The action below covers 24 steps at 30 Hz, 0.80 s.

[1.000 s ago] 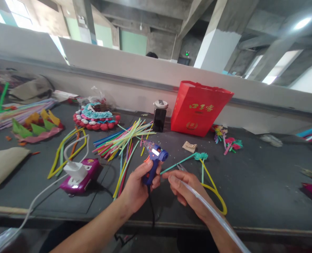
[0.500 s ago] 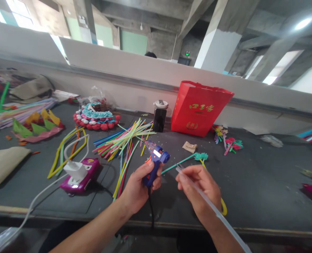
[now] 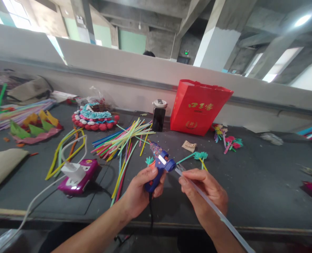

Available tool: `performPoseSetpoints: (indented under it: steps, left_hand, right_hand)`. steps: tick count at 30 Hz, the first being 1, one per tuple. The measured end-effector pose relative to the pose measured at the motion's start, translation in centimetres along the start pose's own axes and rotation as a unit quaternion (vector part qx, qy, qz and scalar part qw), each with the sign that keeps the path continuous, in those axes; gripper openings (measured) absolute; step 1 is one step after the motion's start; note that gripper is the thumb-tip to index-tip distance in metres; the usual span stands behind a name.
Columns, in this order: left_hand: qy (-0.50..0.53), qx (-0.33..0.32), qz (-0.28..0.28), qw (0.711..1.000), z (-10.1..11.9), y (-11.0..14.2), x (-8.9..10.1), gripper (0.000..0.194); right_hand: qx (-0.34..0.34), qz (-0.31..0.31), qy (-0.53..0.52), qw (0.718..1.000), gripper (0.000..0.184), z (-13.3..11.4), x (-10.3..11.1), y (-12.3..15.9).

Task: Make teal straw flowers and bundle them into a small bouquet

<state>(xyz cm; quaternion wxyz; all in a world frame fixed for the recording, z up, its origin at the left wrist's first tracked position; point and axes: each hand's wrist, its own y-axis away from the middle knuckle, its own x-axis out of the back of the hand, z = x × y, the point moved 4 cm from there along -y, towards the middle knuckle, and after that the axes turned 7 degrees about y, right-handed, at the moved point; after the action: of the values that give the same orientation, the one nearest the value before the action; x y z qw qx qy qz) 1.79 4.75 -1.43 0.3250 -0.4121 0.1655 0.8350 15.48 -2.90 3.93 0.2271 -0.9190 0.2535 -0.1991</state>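
Observation:
My left hand (image 3: 142,188) is closed round the handle of a blue hot glue gun (image 3: 159,165), whose nozzle points up and away to the left. A long translucent glue stick (image 3: 219,212) is pinched in my right hand (image 3: 204,193), its front end close to the gun's rear opening. Whether the tip is inside the opening, I cannot tell. Just beyond my right hand lies a teal pipe-cleaner flower (image 3: 200,155) with a teal stem and a yellow piece. Another teal flower (image 3: 150,161) shows partly behind the gun.
Loose pipe cleaners (image 3: 124,138) are piled left of centre. A purple power strip (image 3: 78,177) with a white plug stands at left. Farther back are a phone (image 3: 159,119) leaning on a cup, a red bag (image 3: 199,109) and a flower-trimmed piece (image 3: 95,116).
The glue gun has tilted and shifted slightly right, bringing its rear end up to the glue stick. My right hand has moved a little right and down, still pinching the stick.

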Motion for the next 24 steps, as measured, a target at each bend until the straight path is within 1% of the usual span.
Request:
performPoseSetpoints:
  steps: [2,4,9,14,16,20,24]
  left_hand:
    - [-0.006,0.006,-0.007,1.000,-0.11,0.07,-0.03,0.023]
    - [-0.008,0.011,-0.010,1.000,-0.12,0.13,-0.07,0.025]
    - [-0.007,0.015,-0.017,1.000,-0.11,0.18,-0.16,0.026]
    - [0.020,0.029,-0.031,0.999,-0.57,0.20,-0.26,0.026]
    - [0.026,0.032,-0.037,0.998,-0.64,0.22,-0.36,0.025]
    - [0.002,0.018,-0.049,0.999,-0.41,0.30,-0.60,0.023]
    - [-0.030,0.014,-0.053,0.998,-0.40,0.48,-0.72,0.022]
  right_hand:
    - [-0.004,0.011,-0.005,1.000,0.006,0.01,-0.06,0.02]
    - [-0.003,0.008,-0.009,1.000,0.005,0.08,-0.14,0.05]
    - [0.017,-0.024,-0.003,1.000,0.004,0.26,-0.30,0.08]
    - [0.074,0.016,0.050,0.996,0.005,-0.01,-0.34,0.22]
    - [0.092,0.018,0.065,0.993,0.007,-0.04,-0.40,0.29]
    - [0.100,0.020,0.076,0.992,0.010,-0.03,-0.25,0.39]
    - [0.094,0.017,0.080,0.992,0.009,-0.32,-0.11,0.48]
